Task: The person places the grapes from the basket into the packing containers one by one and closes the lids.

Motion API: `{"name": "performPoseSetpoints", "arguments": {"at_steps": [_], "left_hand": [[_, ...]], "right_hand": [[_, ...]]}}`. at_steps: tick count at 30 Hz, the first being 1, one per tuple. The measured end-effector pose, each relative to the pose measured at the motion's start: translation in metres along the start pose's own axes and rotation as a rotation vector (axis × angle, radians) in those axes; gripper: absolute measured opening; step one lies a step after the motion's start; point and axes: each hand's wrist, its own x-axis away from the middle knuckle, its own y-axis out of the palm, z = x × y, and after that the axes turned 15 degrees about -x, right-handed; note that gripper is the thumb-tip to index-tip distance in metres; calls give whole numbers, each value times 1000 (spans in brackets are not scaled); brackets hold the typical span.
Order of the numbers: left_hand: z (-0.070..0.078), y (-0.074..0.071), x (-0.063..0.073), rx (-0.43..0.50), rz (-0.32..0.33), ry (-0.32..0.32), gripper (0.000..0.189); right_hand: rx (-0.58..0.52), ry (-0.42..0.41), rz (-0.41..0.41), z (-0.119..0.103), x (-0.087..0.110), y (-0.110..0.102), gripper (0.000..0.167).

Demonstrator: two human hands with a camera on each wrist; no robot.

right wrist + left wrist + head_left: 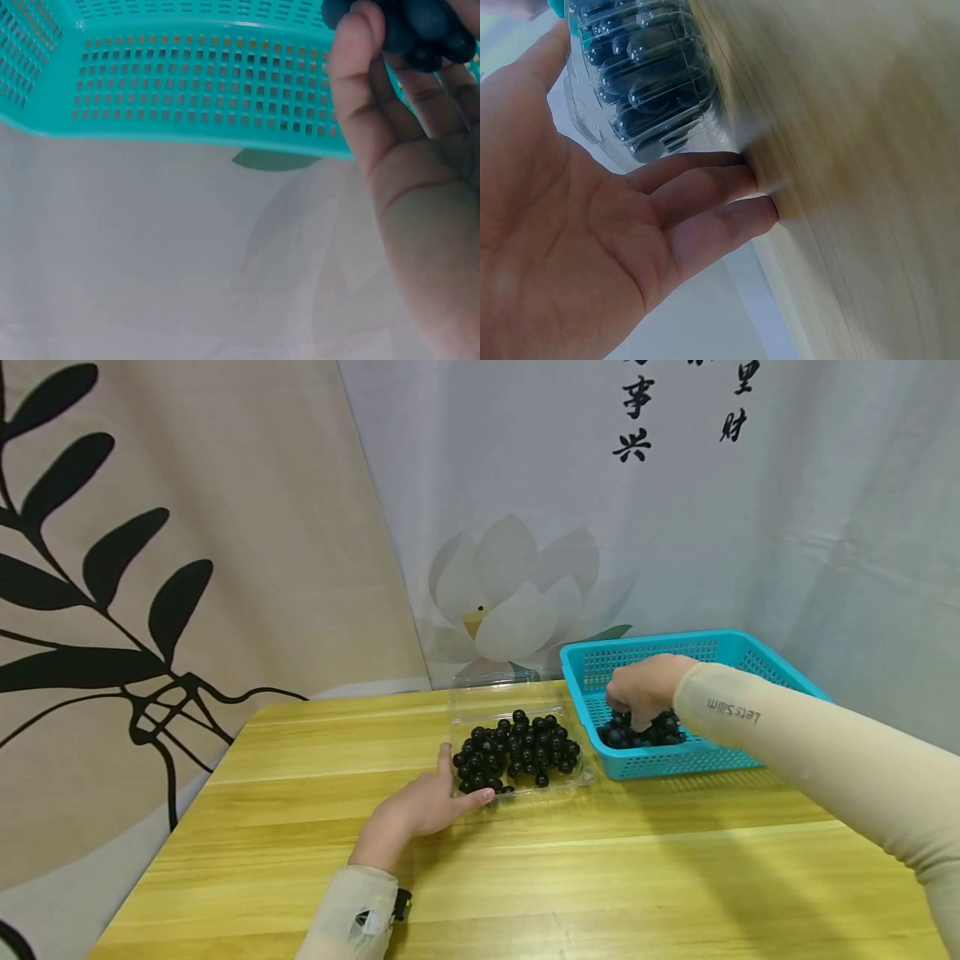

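A clear plastic clamshell box [587,775] holds bunches of black grapes [536,745] on the table. Spread round the box's near left corner is my left hand [420,806], thumb along the front and a finger up the left side. The left wrist view shows its palm facing the box, the other fingers nearly straight with tips at the tabletop. To the right, my right hand [647,687] reaches down into a turquoise basket [682,767]. Its thumb and fingers curl round dark grapes [409,30] in the right wrist view. More grapes [663,731] lie beneath that hand.
The box's transparent lid [510,693] stands raised at its back. A printed curtain [300,527] hangs behind the wooden table [247,827]. The basket's perforated walls rise round my right hand, close to the box's right side.
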Motion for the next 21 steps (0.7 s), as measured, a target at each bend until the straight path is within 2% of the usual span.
{"name": "performPoseSetpoints", "arguments": {"at_steps": [3,12,21], "left_hand": [[1,0,1,0,-1,-1,128],[1,-1,0,-7,0,-5,128],[1,-1,3,2,1,-5,127]], "right_hand": [[-16,-1,1,-1,5,-7,27],[-39,-19,26,-4,25,-28,17],[-73,8,50,-13,45,-50,10]]}}
